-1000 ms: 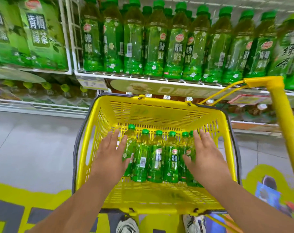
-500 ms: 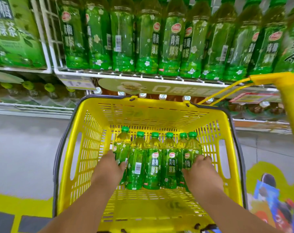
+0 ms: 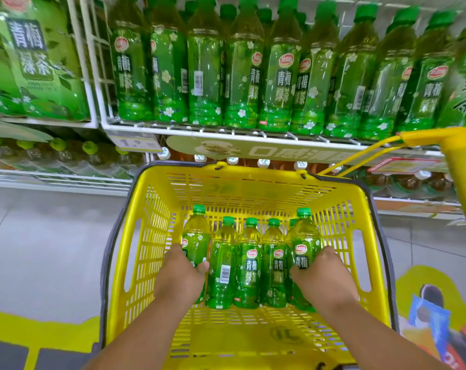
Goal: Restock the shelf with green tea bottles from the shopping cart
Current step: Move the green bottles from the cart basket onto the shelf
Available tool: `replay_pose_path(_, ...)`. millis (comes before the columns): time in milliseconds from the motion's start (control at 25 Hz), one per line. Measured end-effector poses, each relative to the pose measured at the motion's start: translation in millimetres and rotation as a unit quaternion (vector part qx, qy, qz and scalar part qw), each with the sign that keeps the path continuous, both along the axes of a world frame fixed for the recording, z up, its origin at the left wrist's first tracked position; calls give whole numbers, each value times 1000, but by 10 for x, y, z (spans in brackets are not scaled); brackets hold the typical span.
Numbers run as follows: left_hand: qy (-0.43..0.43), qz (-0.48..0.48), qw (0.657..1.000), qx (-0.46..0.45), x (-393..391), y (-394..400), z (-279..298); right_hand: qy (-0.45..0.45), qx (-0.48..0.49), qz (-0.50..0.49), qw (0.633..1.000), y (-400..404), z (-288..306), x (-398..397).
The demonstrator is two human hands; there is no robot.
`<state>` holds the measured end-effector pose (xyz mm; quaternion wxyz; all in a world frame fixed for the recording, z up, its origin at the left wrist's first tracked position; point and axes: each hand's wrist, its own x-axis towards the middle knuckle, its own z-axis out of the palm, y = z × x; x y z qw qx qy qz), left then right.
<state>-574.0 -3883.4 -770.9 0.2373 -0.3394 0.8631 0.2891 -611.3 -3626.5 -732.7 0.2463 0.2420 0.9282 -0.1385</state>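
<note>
- Green tea bottles (image 3: pixel 249 265) lie in a row inside the yellow cart basket (image 3: pixel 157 236), below the stocked shelf (image 3: pixel 226 130).
- Left hand (image 3: pixel 182 276) grips the leftmost bottle (image 3: pixel 195 237); right hand (image 3: pixel 321 279) grips the rightmost bottle (image 3: pixel 305 244).
- Step in hand, I judge: picking up. Next, both must be lifted clear of the basket rim.

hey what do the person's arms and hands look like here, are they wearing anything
Both forearms are bare as far as the frame shows: no sleeves, gloves, watch or bracelets. The left hand and right hand show no rings, though most of the fingers are hidden around the bottles. Nothing is worn on either wrist.
</note>
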Motion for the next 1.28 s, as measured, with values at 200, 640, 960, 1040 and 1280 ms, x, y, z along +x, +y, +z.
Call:
replay_pose_path(200,126,24,991,37,-1,36,675,42,-57,8,997,-260,508,76)
replay_pose_path(640,324,44,945,10,-615,-659,1887,195,-208,58,957,-1323,1521,-454)
replay_pose_path(960,378,36,924,-44,-1487,-1078,2053,276,-245,86,925,-2025,1673,-1448)
replay_pose_path(1040,387,19,921,-42,-1656,-1141,2027,276,-264,72,921,-2155,1690,-1699)
replay_pose_path(1280,338,17,939,-63,-2117,-1167,1872,299,-233,69,923,-2213,1674,-2113)
